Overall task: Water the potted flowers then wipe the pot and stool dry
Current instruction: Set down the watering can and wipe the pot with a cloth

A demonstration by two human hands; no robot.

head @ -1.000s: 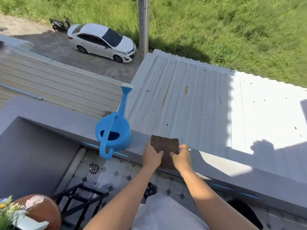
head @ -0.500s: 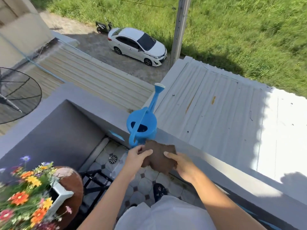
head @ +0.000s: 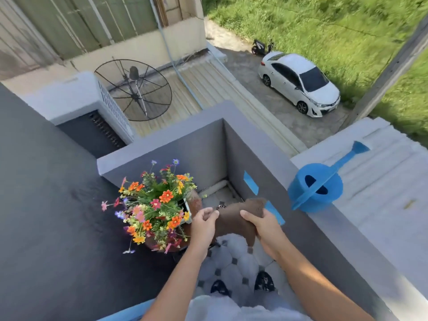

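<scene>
Pinching the cloth (head: 240,216) in both your left hand (head: 205,224) and right hand (head: 260,224), bunch it before wiping the pot (head: 188,210).

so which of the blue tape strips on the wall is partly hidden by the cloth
The lower blue tape strip, beside the right hand; the brown cloth overlaps its upper end. The upper strip shows whole.

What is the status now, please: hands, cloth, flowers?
Both hands, left and right, grip brown cloth. Cloth beside potted flowers, not touching the pot. Watering can parked on ledge. Nothing in the way.
</scene>
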